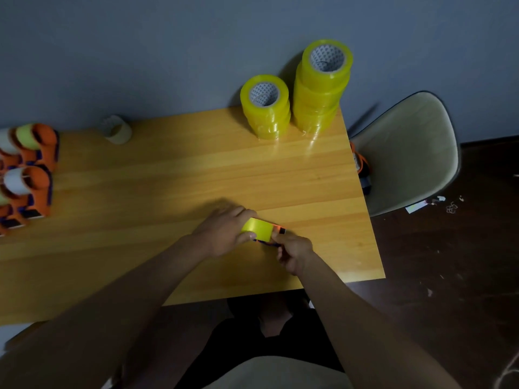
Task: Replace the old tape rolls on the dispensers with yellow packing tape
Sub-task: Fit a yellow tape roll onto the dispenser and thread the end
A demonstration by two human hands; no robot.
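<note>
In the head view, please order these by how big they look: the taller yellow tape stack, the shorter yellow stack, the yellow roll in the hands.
1. Taller yellow tape stack
2. Shorter yellow stack
3. Yellow roll in the hands, partly covered by the left hand, so its full size is unsure.

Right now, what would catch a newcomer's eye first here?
Two stacks of bright yellow tape rolls stand at the table's far right corner. Near the front edge, the left hand grips a yellow roll on a dispenser while the right hand holds its other end.
</note>
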